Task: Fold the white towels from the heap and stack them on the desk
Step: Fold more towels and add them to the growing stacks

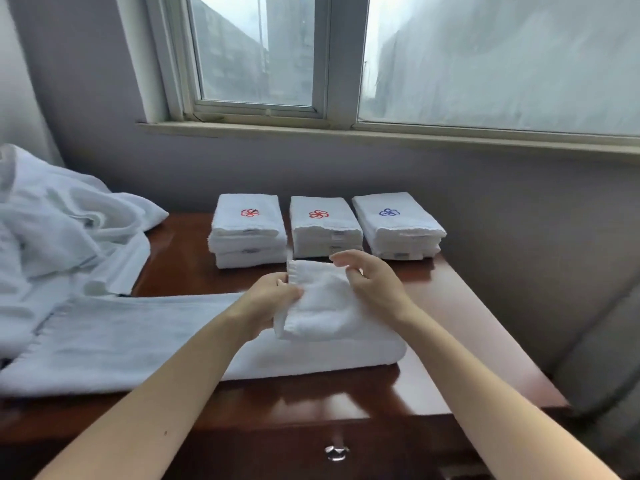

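Three stacks of folded white towels stand in a row along the far edge of the desk, at the centre of the frame and just below the window. The left stack and the middle stack each carry a red emblem on top, and the right stack carries a blue one. The stacks stand close together but do not touch.

Nearer the camera, one long white towel lies flat across the desk, running from the lower left of the frame to just right of centre. Its right end is doubled back on itself and lifted into a thick fold between the two hands. The left hand grips the left edge of this fold with curled fingers. The right hand arches over the upper right corner and pinches it between thumb and fingers, though the fingertips are blurred. The hands are close together, with only the fold between them.

An unfolded heap of white towels fills the left side of the frame and spills onto the left end of the desk. A metal drawer knob shows at the bottom centre. Part of a grey upholstered seat occupies the lower right.
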`<state>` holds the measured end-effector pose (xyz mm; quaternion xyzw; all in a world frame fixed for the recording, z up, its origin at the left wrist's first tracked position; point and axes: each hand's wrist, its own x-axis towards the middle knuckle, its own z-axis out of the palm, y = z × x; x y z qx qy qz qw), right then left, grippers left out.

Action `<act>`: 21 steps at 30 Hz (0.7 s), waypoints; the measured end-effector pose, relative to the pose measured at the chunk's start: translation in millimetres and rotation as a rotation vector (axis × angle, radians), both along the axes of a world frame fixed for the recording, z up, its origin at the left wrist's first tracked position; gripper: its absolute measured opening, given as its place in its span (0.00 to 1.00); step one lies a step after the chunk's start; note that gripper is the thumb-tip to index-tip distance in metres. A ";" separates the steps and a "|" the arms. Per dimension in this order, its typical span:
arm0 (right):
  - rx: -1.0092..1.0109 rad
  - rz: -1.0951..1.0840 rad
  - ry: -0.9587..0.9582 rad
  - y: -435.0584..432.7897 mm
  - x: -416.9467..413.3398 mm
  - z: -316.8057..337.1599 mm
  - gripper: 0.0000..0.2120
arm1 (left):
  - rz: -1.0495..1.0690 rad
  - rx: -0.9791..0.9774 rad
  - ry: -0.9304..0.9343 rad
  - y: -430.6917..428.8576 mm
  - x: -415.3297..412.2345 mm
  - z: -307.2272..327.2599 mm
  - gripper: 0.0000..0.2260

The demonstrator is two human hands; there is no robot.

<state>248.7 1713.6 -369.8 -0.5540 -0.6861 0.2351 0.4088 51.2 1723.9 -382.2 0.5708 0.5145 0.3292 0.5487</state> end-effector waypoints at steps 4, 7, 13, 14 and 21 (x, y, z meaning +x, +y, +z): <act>-0.079 0.040 -0.461 1.0 -6.7 -23.8 0.22 | 0.100 0.025 0.152 -0.3 -19.3 -11.8 0.09; -0.099 0.059 -0.686 1.4 -12.1 -38.2 0.24 | 0.121 0.067 0.251 -0.4 -22.9 -18.7 0.08; -0.160 0.087 -0.807 2.2 -12.3 -52.1 0.31 | 0.262 0.544 0.726 -4.0 -10.0 -11.9 0.28; -0.171 0.092 -0.817 3.0 -12.7 -52.7 0.32 | 0.224 0.634 0.701 -6.5 -2.8 -11.1 0.27; -0.187 0.099 -0.789 1.7 -4.2 -58.3 0.32 | -0.059 0.489 1.095 -19.3 29.7 -49.3 0.23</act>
